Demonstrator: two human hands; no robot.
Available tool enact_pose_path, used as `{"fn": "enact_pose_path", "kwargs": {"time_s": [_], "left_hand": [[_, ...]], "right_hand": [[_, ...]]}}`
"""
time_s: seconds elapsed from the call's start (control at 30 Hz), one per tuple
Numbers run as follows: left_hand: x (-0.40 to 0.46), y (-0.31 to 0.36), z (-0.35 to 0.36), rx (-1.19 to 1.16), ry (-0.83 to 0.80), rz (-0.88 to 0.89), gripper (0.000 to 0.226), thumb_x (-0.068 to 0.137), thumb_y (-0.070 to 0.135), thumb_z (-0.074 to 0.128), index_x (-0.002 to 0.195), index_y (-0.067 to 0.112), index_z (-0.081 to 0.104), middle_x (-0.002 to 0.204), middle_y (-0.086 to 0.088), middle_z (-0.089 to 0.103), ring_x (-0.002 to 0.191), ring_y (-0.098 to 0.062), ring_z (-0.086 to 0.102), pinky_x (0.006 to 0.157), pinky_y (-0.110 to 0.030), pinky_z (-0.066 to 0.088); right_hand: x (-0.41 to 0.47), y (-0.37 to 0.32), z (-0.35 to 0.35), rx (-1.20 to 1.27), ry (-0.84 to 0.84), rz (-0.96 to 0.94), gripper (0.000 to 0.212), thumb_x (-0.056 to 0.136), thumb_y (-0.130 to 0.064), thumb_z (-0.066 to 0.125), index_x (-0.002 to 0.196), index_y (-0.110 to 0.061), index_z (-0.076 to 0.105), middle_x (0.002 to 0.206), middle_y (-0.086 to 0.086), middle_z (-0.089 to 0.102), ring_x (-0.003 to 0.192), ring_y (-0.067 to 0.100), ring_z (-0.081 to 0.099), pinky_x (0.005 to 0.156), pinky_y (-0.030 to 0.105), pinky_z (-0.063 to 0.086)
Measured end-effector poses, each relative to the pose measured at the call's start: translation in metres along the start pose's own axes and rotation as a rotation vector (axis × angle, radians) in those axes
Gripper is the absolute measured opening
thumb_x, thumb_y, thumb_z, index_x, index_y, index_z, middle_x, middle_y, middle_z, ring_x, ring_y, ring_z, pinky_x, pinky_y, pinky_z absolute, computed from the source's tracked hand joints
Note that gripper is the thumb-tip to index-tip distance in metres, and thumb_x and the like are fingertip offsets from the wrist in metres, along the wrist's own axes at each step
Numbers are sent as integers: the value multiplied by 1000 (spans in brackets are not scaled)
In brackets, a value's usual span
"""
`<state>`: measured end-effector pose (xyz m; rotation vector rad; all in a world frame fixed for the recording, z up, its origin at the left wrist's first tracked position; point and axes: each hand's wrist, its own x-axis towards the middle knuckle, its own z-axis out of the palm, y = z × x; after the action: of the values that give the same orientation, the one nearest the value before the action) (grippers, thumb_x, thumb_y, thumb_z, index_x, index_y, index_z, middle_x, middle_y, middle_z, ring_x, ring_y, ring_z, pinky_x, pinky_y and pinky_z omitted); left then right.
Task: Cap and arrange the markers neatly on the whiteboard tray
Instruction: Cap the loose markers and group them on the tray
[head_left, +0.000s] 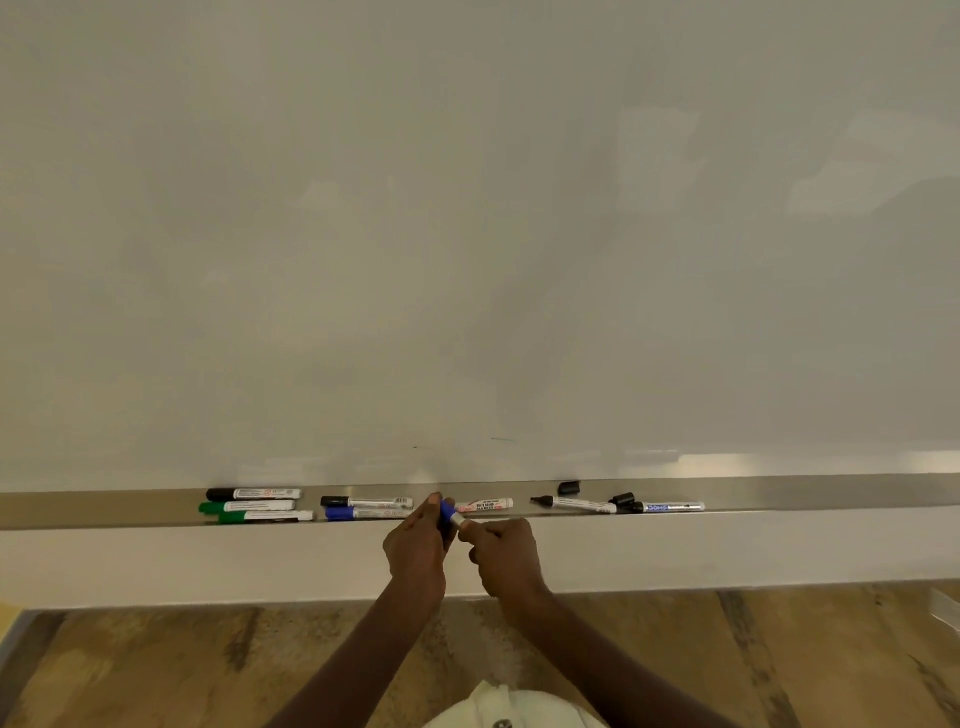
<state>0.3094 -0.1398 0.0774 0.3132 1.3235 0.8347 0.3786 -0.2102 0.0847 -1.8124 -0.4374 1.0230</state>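
Observation:
My left hand (415, 551) grips a blue cap (448, 510) and my right hand (504, 558) holds the white marker barrel (458, 519) whose end meets that cap, just in front of the metal tray (104, 506). On the tray's left lie a capped black marker (253, 493) and two green ones (247, 506) (266, 516). Right of them rest a black marker (367, 502) and a blue marker (363, 513). A white-labelled marker (485, 504) lies behind my hands. Further right, an uncapped black marker (574, 503), loose black caps (569, 488) (622, 500) and another marker (670, 507).
The whiteboard (467, 234) fills the view above the tray, with faint marks near its lower edge. A white ledge (208, 566) runs under the tray. A wood-patterned floor (156, 670) shows below.

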Motion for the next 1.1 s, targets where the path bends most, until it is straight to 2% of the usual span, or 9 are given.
{"fn": "enact_pose_path", "kwargs": {"time_s": [0.13,0.33,0.43,0.57,0.73,0.83,0.97,1.03,1.1], "left_hand": [[3,6,6,12,-37,26,10,82,11,69,84,13,60,88,-12,68,90,-25,66,87,-38,54],[18,4,9,55,69,114,13,82,14,70,91,5,68,94,-15,66,91,-26,63,82,-35,53],[27,6,10,18,70,79,10,81,10,71,88,4,68,98,-17,65,89,-27,64,80,-35,56],[25,8,13,-16,9,-43,11,78,2,72,83,1,63,86,-17,64,72,-20,63,66,-26,58],[22,-12,7,60,41,-147,17,80,8,72,86,-2,61,89,-20,67,81,-24,65,90,-38,54],[13,-29,9,92,-5,-163,18,81,6,69,95,-4,62,96,-21,68,91,-27,66,91,-37,53],[6,-44,20,91,-39,-162,23,85,5,64,105,-7,61,102,-23,68,99,-30,65,89,-37,52],[4,-48,26,84,-45,-160,23,85,5,64,105,-6,62,102,-23,68,100,-31,66,92,-38,52],[2,-53,34,93,-43,-143,21,84,4,65,103,-5,63,101,-22,69,98,-30,66,90,-37,52]], "right_hand": [[3,-5,-3,232,-99,110,13,88,-20,62,87,-10,70,55,2,48,39,7,33,38,20,27],[32,1,-33,-341,-118,-183,10,86,-27,65,89,-18,69,68,-9,62,51,3,50,47,19,41],[45,8,-52,-405,-67,-210,6,85,-21,68,90,-20,70,77,-7,64,64,7,55,57,19,45],[63,6,-66,-406,36,-254,10,83,-12,69,90,-15,75,70,-9,65,61,4,54,55,11,40],[89,3,-61,-465,61,-236,9,81,-10,71,88,-9,74,77,2,69,61,5,56,55,9,38],[100,-1,-57,-459,60,-215,14,78,-1,68,91,-7,72,83,-2,64,74,13,61,66,15,46],[109,4,-61,-533,-11,-302,33,75,9,50,53,-15,51,58,-2,51,58,16,54,53,24,41],[111,7,-73,-592,-24,-334,35,81,6,52,61,-21,62,68,-2,59,67,15,58,56,21,45],[112,8,-92,-621,-7,-351,23,84,4,55,88,-11,73,87,2,67,79,16,61,69,21,50]]}}
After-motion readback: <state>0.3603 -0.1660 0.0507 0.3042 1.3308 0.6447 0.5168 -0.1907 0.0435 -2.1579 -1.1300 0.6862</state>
